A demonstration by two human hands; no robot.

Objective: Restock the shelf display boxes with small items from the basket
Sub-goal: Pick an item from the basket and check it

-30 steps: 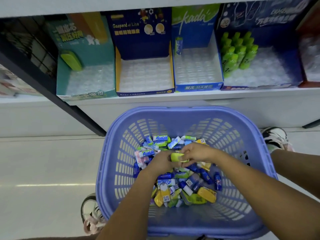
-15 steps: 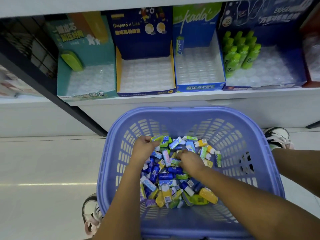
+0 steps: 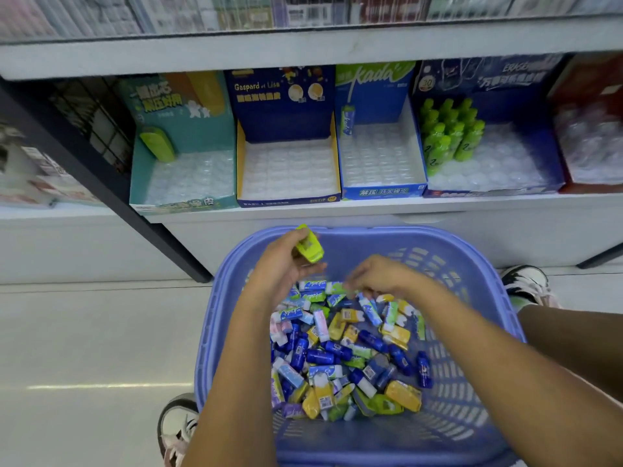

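A purple plastic basket [image 3: 472, 261] on the floor holds several small blue, yellow, green and white items [image 3: 340, 352]. My left hand [image 3: 283, 267] is raised above the basket's far rim and grips a lime-green item [image 3: 308, 247]. My right hand [image 3: 381, 276] hovers low over the pile, fingers curled down onto a green and white pack [image 3: 337, 287]; motion blur hides whether it grips it. On the shelf stand a teal display box [image 3: 188, 176] with one lime-green item [image 3: 156, 143], an empty navy and yellow box [image 3: 288, 170] and a blue box [image 3: 381, 156].
A fourth dark blue box [image 3: 539, 153] holds green bottles [image 3: 448, 133]. A red box [image 3: 593, 129] sits at the far right. A black shelf post [image 3: 111, 193] slants down left of the basket. A shoe [image 3: 177, 426] and another shoe [image 3: 529, 284] flank the basket.
My left hand has lifted out of the pile toward the shelf with the lime-green item. My right hand has moved up to the far part of the pile. The view has tilted upward.
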